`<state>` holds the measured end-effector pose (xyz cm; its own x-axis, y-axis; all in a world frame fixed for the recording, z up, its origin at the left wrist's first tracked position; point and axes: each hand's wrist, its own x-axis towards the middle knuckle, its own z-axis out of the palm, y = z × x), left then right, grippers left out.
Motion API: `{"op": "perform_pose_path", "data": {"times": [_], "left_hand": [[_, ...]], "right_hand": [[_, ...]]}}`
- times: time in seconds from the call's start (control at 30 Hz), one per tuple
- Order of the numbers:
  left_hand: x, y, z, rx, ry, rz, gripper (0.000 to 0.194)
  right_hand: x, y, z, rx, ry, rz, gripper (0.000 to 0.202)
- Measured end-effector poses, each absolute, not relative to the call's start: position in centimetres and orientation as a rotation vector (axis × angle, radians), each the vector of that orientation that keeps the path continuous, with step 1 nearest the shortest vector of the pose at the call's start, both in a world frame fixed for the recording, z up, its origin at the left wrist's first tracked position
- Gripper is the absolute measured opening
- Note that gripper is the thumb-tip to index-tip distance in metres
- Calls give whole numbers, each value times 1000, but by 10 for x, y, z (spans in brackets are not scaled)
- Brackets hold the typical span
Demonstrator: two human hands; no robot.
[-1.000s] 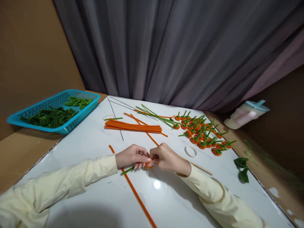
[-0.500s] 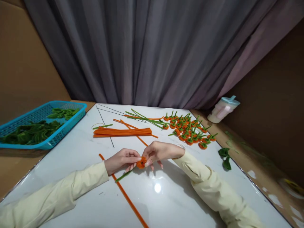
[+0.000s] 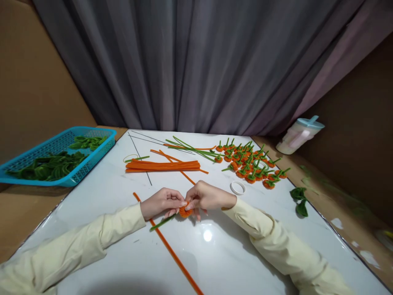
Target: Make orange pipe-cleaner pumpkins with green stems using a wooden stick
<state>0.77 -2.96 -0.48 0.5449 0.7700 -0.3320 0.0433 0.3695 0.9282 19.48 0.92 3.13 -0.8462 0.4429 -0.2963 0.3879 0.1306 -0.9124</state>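
My left hand (image 3: 162, 203) and my right hand (image 3: 210, 196) meet over the white table, both pinching a small round orange fuzzy piece (image 3: 185, 211). A green stem (image 3: 162, 223) slants down and left from beneath my left fingers; where it joins the orange piece is hidden. Under it, a long orange strip (image 3: 176, 258) runs towards the front edge. Beyond my hands lies a bundle of orange strips (image 3: 162, 166). Several small orange pieces with upright green stems (image 3: 250, 177) stand to the right, near a white ring (image 3: 237, 188).
A blue basket (image 3: 73, 178) with green leaf-like pieces (image 3: 52, 166) stands at the left. Loose green strips (image 3: 196, 148) and dark thin rods (image 3: 139, 157) lie at the back. Dark green leaves (image 3: 301, 201) and a lidded cup (image 3: 297, 137) are on the right.
The view has shifted slightly, and the white ring now shows fully beside my right wrist. My fingers have closed further over the orange piece, whose dark centre is now hidden.
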Motion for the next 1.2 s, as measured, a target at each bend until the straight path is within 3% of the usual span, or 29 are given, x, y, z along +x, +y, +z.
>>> {"op": "perform_pose_path", "data": {"times": [0.17, 0.3, 0.5, 0.7, 0.93, 1.2], "left_hand": [[8, -30, -2, 1138, 897, 533, 31], [9, -29, -5, 1107, 904, 575, 32], [8, -28, -10, 1078, 1003, 798, 41], [11, -34, -7, 1429, 1103, 876, 43], [6, -32, -9, 1308, 1077, 792, 46], [12, -29, -13, 1247, 1178, 781, 42]], "right_hand": [[194, 1, 32, -868, -2415, 1593, 15], [199, 10, 23, -855, -2205, 1902, 15], [213, 31, 0, -648, -1831, 2314, 34], [212, 32, -7, -601, -1777, 2336, 34], [208, 34, -7, -607, -1632, 2388, 49], [208, 32, -5, -666, -1758, 2314, 35]]}}
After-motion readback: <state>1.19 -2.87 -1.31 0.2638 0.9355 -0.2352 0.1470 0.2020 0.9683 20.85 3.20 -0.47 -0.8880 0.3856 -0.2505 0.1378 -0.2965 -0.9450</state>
